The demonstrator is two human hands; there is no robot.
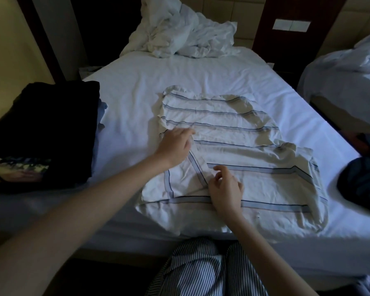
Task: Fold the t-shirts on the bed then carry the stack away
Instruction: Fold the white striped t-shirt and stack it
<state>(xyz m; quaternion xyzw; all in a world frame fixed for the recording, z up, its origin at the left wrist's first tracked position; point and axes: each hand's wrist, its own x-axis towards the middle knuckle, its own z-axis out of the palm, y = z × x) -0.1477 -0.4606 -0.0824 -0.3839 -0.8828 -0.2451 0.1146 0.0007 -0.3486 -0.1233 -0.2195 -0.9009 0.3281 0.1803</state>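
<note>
Fingers of the left hand (175,144) nearly straight and slightly apart, laid palm down on the left edge of the striped t-shirt (233,133). Fingers of the right hand (225,189) curled, thumb and forefinger tips close together at the edge of a flap folded in across the shirt's near left part. Pinching the cloth or only touching it: cannot tell.

Striped t-shirt spread over the middle of the bed (137,86), white with thin dark and pale-blue stripes, wrinkled, its wider end toward the near edge of the mattress, one sleeve still out to the right.

Stack of dark folded clothes (58,116) on the bed's left side, well apart from the shirt, with a printed picture on the near part of the top piece and a bit of blue cloth peeking out beside it.

Crumpled white bedding (179,33) heaped at the far end. Dark blue garment (363,184) at the right edge — only partly in view. Second bed (350,67) beyond it on the right. Pale wall plate (291,25) above, on the dark panel. Striped trousers (201,272) at the bottom, against the mattress.
</note>
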